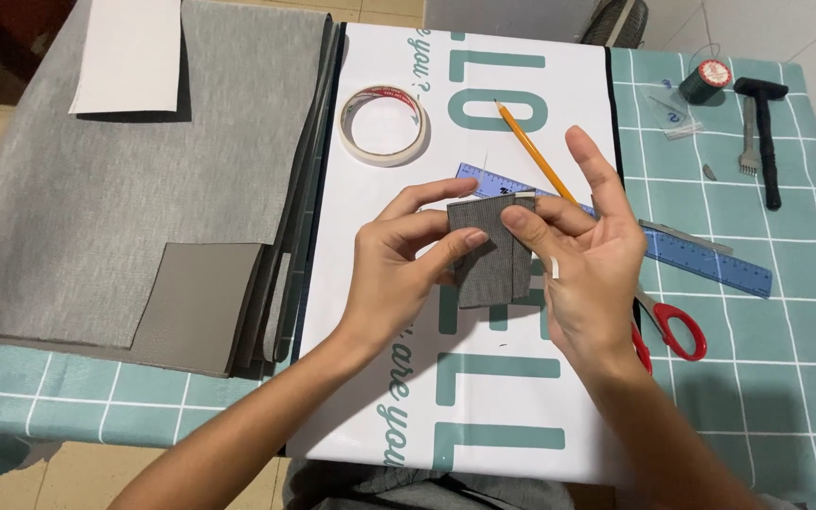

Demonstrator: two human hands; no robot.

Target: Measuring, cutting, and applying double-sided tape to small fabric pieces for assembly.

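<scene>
Head view — both hands pinch a grey fabric piece (491, 250)
L hand (399, 274) grips left edge, R hand (589, 255) right edge w/ thumb, fingers spread — blue ruler (701, 255), pencil (533, 151) beyond.

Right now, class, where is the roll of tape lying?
In the head view, the roll of tape lies flat on the white sheet, left of the yellow pencil and beyond the left hand, touching neither.
</scene>
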